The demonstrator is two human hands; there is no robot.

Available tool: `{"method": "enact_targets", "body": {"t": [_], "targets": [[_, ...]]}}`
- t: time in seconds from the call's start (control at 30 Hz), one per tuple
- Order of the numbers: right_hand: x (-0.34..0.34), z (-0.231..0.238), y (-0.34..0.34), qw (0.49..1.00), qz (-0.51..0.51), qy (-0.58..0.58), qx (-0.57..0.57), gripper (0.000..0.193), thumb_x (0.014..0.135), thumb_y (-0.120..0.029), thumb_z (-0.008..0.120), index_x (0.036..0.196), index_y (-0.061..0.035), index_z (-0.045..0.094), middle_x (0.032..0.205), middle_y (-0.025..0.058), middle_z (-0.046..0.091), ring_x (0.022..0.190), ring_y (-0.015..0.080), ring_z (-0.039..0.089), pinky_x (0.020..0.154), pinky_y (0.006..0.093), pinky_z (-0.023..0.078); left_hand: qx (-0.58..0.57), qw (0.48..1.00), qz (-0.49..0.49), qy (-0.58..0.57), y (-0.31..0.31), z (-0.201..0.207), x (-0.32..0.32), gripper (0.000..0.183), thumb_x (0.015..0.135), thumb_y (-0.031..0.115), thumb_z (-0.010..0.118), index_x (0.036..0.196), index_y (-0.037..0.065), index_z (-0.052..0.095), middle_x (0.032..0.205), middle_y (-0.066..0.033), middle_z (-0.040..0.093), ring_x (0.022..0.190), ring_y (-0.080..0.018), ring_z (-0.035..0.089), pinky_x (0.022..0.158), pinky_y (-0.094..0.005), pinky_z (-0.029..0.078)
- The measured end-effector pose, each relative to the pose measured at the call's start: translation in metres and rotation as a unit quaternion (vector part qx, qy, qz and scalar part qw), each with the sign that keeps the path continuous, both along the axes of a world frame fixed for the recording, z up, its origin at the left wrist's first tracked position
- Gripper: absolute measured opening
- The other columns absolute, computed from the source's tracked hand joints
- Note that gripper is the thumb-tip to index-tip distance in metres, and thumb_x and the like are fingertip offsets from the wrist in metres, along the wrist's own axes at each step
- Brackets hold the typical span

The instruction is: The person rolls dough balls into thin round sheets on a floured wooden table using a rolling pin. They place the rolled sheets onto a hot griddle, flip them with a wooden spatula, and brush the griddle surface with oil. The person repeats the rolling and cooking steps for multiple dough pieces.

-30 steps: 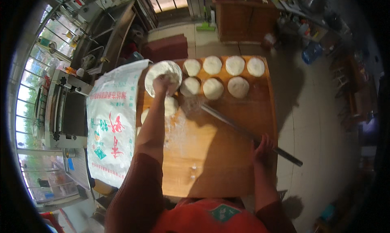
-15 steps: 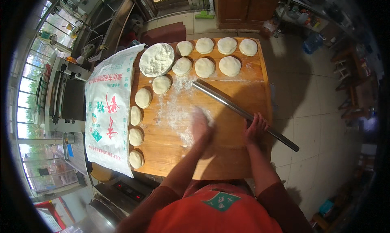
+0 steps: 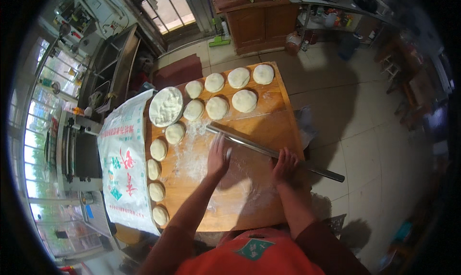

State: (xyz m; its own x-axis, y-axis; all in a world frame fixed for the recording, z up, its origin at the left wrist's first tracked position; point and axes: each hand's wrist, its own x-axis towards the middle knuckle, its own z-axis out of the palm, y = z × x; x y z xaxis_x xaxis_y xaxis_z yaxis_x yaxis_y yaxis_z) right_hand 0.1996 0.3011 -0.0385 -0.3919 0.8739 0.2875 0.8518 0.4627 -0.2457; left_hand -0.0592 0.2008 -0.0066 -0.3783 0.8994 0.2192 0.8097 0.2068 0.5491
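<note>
A long steel rolling pin [image 3: 249, 145] lies slantwise over the floured wooden board [image 3: 230, 184], its near right end jutting past the board's edge. My right hand [image 3: 285, 166] is closed around the pin toward that end. On the flour dusting, my left hand [image 3: 219, 156] has its fingers stretched out and thumb apart, holding nothing. Its fingertips are close to the pin's far left end; whether they touch it I cannot tell. Flat round dough pieces [image 3: 244, 101] stand in two rows along the far side. More dough rounds [image 3: 156, 192] run down the left edge.
A white bowl of flour [image 3: 166, 107] sits at the board's far left corner. Beside the board on the left is a white printed sack [image 3: 122, 164]. An oven-like appliance [image 3: 86, 155] stands beyond the sack. Tiled floor [image 3: 370, 145] stretches off to the right.
My left hand, blurred over the flour before, has moved forward to near the pin's left end. My right hand keeps hold of the pin. The whole view has shifted and tilted.
</note>
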Motion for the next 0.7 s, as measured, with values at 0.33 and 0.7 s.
{"method": "enact_targets", "body": {"t": [0.33,0.7], "targets": [[-0.004,0.021,0.001,1.0,0.006,0.014,-0.026,0.06,0.088,-0.038,0.066,0.134,-0.003,0.051,0.14,0.017,0.051,0.128,0.0388,0.047,0.113,0.0549,0.031,-0.313,0.944,0.06,-0.089,0.279,-0.003,-0.088,0.064,0.068,0.05,0.088,0.109,0.003,0.073,0.11,-0.0206,0.072,0.107,-0.034,0.068,0.09,-0.0467,0.053],[-0.005,0.003,0.003,0.999,0.007,0.047,-0.001,0.057,0.092,-0.038,0.062,0.134,-0.002,0.05,0.141,0.0182,0.049,0.129,0.0368,0.046,0.115,0.0558,0.027,-0.188,0.877,-0.07,-0.437,-0.039,0.028,0.021,0.054,0.085,0.009,0.077,0.134,0.002,0.054,0.127,-0.015,0.064,0.119,-0.0273,0.061,0.101,-0.038,0.05]]}}
